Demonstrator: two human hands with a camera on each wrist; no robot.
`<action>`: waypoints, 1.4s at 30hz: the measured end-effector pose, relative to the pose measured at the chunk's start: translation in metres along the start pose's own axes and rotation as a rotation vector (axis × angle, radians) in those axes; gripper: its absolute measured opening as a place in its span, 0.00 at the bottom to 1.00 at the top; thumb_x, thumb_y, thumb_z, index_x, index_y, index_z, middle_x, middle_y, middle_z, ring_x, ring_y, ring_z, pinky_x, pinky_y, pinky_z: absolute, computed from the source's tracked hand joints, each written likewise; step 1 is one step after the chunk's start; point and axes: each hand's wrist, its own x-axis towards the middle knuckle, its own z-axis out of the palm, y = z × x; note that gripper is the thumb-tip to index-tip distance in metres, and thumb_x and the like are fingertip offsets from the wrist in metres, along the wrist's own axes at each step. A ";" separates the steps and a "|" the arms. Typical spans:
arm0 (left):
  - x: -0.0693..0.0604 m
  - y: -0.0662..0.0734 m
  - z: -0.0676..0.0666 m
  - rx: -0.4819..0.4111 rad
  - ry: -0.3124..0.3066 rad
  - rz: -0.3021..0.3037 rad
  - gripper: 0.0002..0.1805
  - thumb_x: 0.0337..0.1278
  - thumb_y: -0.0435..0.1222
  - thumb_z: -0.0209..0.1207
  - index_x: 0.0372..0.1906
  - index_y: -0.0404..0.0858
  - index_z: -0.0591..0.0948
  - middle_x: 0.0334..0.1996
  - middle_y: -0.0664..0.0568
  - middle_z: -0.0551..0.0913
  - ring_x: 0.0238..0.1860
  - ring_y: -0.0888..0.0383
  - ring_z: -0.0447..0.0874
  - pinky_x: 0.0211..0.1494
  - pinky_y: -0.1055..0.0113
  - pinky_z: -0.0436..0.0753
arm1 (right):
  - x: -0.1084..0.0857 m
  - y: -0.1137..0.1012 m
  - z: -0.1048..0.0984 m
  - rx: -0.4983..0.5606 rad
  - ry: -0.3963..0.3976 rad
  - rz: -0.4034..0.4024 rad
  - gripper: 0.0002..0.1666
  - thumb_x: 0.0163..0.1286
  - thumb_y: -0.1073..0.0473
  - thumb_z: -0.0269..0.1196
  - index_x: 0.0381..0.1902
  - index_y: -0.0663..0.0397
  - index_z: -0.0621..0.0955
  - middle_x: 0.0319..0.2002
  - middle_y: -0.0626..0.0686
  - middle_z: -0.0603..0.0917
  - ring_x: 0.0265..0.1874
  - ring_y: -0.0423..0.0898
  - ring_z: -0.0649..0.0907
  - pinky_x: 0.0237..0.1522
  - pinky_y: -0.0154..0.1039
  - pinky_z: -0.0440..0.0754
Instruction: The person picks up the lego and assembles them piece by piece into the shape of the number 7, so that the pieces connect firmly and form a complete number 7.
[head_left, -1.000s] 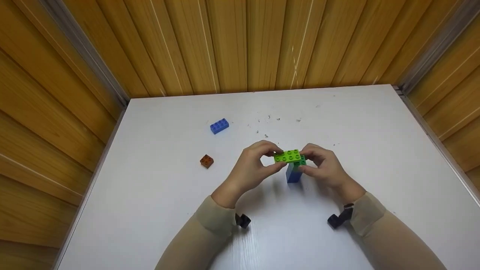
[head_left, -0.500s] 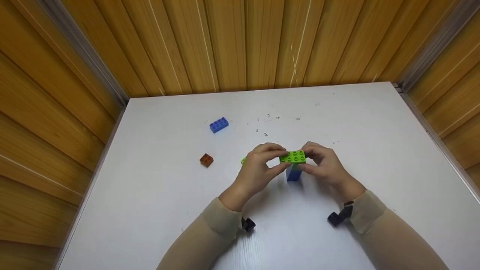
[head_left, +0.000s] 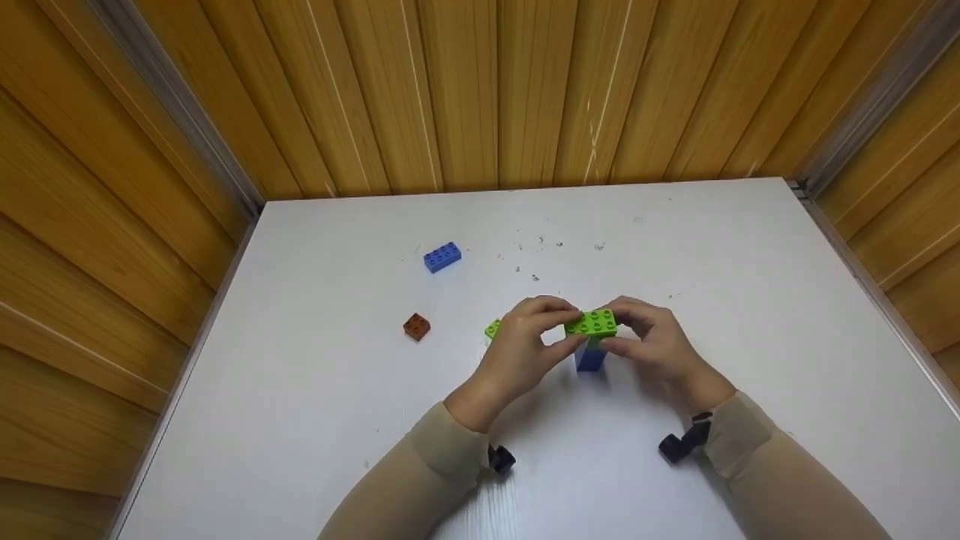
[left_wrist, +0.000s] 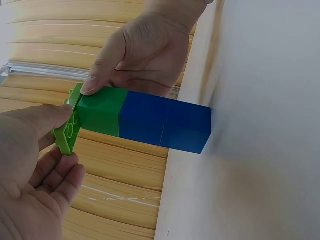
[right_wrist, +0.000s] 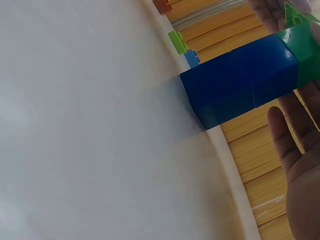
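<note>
My left hand [head_left: 521, 345] pinches a thin lime-green toy brick [head_left: 598, 322] between thumb and fingers. That brick lies over the top of an upright tower, sticking out toward my left hand, its hollow underside partly showing in the left wrist view. A green brick [left_wrist: 102, 111] forms the tower's upper part, above two blue bricks [left_wrist: 165, 120] standing on the table. With thumb and fingertips, my right hand [head_left: 660, 341] grips the tower near its top, at the green brick. Whether the lime-green brick is fully pressed down cannot be seen.
On the white table [head_left: 337, 420], a second lime-green brick [head_left: 492, 328] is partly hidden behind my left hand. Farther left lie a small brown brick [head_left: 416, 326] and, toward the back, a blue brick [head_left: 442, 257]. Wood-patterned walls [head_left: 465, 90] enclose the back and sides.
My left hand has moved slightly right, bringing the lime-green brick over the tower's top and covering the green brick's studs. The second lime-green brick has come into sight. My right hand keeps its grip.
</note>
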 end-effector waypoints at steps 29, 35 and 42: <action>0.002 -0.002 0.002 -0.006 0.013 0.007 0.17 0.74 0.39 0.75 0.62 0.40 0.93 0.60 0.53 0.92 0.65 0.56 0.88 0.73 0.66 0.87 | 0.000 0.001 0.003 0.094 0.039 -0.082 0.19 0.73 0.81 0.66 0.59 0.74 0.88 0.58 0.45 0.93 0.57 0.39 0.90 0.61 0.31 0.90; 0.002 -0.007 0.004 -0.051 0.023 0.019 0.17 0.74 0.39 0.76 0.62 0.39 0.93 0.60 0.52 0.92 0.64 0.56 0.89 0.73 0.67 0.87 | 0.001 0.002 0.003 0.111 0.035 -0.116 0.17 0.73 0.80 0.66 0.58 0.77 0.87 0.57 0.46 0.94 0.55 0.39 0.91 0.60 0.31 0.90; 0.001 -0.012 0.004 -0.056 0.032 0.029 0.17 0.73 0.39 0.76 0.61 0.41 0.93 0.59 0.54 0.93 0.62 0.60 0.90 0.72 0.68 0.88 | 0.002 0.002 0.005 0.095 0.038 -0.108 0.18 0.72 0.82 0.66 0.58 0.76 0.88 0.56 0.45 0.94 0.55 0.39 0.91 0.61 0.30 0.90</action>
